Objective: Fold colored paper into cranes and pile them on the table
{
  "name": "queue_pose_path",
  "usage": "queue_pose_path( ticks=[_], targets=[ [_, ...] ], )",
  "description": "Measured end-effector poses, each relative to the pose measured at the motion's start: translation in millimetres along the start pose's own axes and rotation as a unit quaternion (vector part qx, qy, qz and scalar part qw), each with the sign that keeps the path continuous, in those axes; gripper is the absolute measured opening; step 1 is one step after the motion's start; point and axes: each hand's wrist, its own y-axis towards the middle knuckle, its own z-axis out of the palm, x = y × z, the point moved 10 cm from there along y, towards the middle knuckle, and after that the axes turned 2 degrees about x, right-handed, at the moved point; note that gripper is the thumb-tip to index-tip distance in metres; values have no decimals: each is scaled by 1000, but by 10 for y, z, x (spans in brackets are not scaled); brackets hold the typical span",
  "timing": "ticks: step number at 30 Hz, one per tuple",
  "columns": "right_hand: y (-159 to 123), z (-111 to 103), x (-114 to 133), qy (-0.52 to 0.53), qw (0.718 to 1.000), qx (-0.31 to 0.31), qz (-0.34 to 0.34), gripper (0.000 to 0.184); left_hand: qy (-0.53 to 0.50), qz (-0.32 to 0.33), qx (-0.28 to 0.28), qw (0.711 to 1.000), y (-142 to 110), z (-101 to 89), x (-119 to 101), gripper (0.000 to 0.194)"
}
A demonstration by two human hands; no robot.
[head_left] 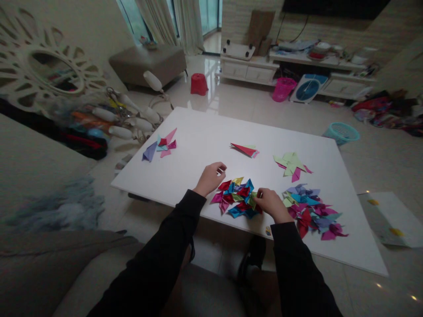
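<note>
On the white table (205,132), a pile of shiny folded paper pieces (233,193) in red, blue, pink, yellow and green lies in front of me. My left hand (210,177) hovers at its upper left edge, fingers loosely curved with a gap to the thumb and nothing between them. At the pile's right side, my right hand (269,203) has its thumb and fingers closed on a green origami piece (253,200). Farther right rests a second heap of origami (319,213) in matte and shiny colours.
Light green origami (291,164) lies at the table's right, a red folded paper bundle (243,150) behind the pile, and a small origami group (163,145) at the left. A lamp with white shades (132,116) stands beyond the left edge. A teal basket (342,133) is behind the right corner.
</note>
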Motion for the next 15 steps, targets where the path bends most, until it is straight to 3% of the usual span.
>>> queue_pose_path(
  ticks=[3,6,8,11,15],
  targets=[
    [14,-65,131,23,1000,-6,-6,14,-92,-125,-74,985,39,-385,664,23],
    [27,-107,224,37,999,-10,-16,17,-154,-257,-170,939,-43,-884,1383,29],
    [30,-122,246,42,999,-11,-18,19,-165,-311,-225,909,-102,-1229,1712,29],
    [27,-132,233,45,999,-11,-15,21,-162,-332,-256,893,-78,-1613,1923,24],
    [27,-130,161,43,999,-12,-6,22,-163,-330,-257,893,46,-1809,1956,28]
  ],
)
